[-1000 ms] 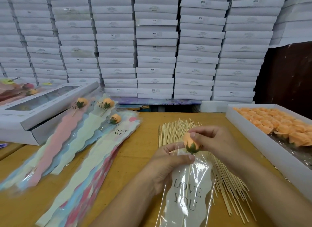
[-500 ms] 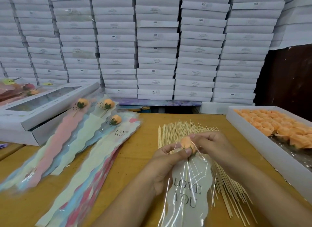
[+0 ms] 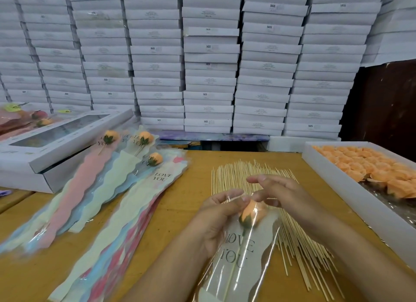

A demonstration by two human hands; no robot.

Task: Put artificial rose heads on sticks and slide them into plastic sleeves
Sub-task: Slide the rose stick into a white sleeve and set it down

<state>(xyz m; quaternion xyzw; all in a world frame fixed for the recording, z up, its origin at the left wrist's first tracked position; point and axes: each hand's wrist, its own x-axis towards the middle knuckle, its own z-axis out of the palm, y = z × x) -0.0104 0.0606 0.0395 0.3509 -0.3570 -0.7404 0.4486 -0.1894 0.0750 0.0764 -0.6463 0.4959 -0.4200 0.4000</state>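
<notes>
My left hand [image 3: 216, 220] pinches the sleeve [image 3: 238, 256] mouth at twelve o'clock of the rose head [image 3: 251, 213]; my right hand [image 3: 276, 191] hangs slack, fingers apart; the film could slip and the rose back out.

A packing workshop: wall of stacked white boxes [image 3: 209, 61] behind a wooden worktable [image 3: 184, 202]

Behind your wooden table [image 3: 184, 202], stacks of flat white cartons [image 3: 209, 61] fill the upper frame from edge to edge, some labelled "SGS". At left you see a white windowed gift box [image 3: 56, 142] resting on the tabletop. A dark brown panel [image 3: 382, 99] stands at upper right of the frame.
</notes>
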